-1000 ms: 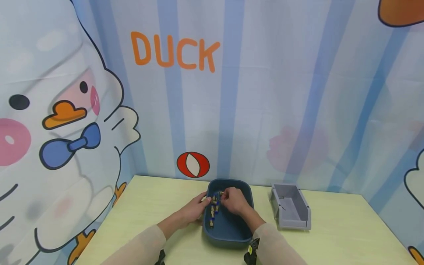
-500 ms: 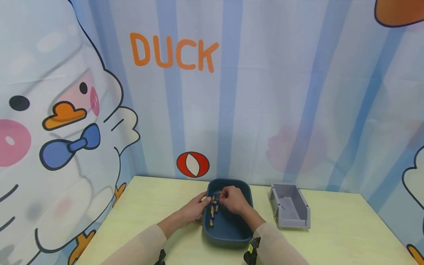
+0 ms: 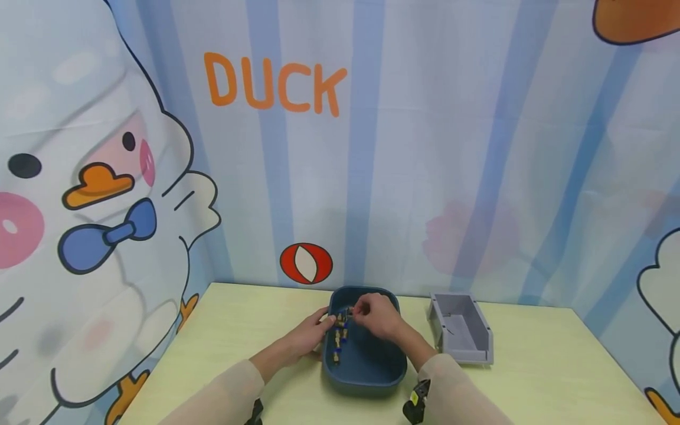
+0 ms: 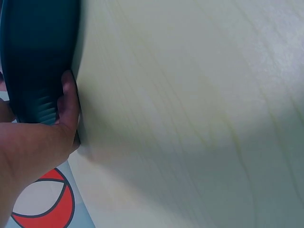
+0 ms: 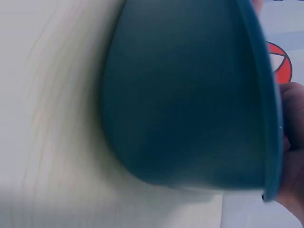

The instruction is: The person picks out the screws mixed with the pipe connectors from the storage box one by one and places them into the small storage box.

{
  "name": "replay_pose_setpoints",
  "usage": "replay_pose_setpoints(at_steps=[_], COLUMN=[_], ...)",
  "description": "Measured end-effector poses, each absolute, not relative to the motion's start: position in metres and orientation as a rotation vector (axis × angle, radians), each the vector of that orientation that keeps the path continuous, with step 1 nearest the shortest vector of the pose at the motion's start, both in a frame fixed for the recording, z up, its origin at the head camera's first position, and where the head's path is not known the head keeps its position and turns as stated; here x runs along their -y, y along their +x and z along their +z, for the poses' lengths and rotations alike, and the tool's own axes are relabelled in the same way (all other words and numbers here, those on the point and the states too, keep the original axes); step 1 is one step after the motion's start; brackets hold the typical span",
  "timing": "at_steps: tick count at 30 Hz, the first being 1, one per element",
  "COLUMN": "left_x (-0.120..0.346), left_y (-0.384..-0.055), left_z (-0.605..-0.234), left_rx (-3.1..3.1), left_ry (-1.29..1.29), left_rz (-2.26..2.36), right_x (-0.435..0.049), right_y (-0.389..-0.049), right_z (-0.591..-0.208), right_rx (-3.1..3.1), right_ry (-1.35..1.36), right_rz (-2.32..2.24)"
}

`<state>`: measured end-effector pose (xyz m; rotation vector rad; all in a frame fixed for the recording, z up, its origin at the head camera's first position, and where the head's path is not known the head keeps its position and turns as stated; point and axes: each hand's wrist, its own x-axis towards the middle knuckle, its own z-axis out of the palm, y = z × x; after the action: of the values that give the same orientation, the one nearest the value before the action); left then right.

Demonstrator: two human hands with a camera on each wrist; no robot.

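A dark blue plastic basin (image 3: 372, 369) stands on the table; its outside wall fills much of the right wrist view. Along its left inner side lie several small brass fittings (image 3: 337, 340) with blue ends. My left hand (image 3: 310, 332) grips the basin's left rim, thumb over the edge; in the left wrist view its fingers (image 4: 70, 97) lie along the outer wall. Above the far part of the basin, my right hand (image 3: 379, 317) has its fingers curled and pinches a small metallic fitting (image 3: 350, 311), mostly hidden at the fingertips.
Right of the basin stands a grey open-front bin (image 3: 467, 356) with a few tiny dark bits inside. The pale yellow table (image 3: 239, 321) reaches back to a printed curtain (image 3: 404, 177) close behind both containers.
My right hand has shifted slightly right relative to the basin, fingers still pinched. The left hand keeps its grip on the rim. The head view has drifted a little.
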<state>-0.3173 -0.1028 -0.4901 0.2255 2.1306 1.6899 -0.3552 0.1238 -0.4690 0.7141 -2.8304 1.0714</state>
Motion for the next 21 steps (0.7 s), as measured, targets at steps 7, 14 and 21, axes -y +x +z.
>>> replay_pose_setpoints(at_steps=[7,14,21], left_x=[0.102,0.101,0.1], left_y=[-0.314,-0.312,-0.311], left_z=[-0.486,-0.485,-0.485], left_rx=[-2.114,-2.123,-2.126], left_ry=[0.21,0.223,0.229], left_rz=[1.717,1.715,1.716], right_x=[-0.134,-0.147,-0.157], right_y=[-0.35,-0.344,-0.343], right_z=[-0.457,-0.448,-0.443], right_rx=[2.789,2.774,2.795], right_ry=[0.765,0.815,0.787], right_rz=[1.081,1.098,1.105])
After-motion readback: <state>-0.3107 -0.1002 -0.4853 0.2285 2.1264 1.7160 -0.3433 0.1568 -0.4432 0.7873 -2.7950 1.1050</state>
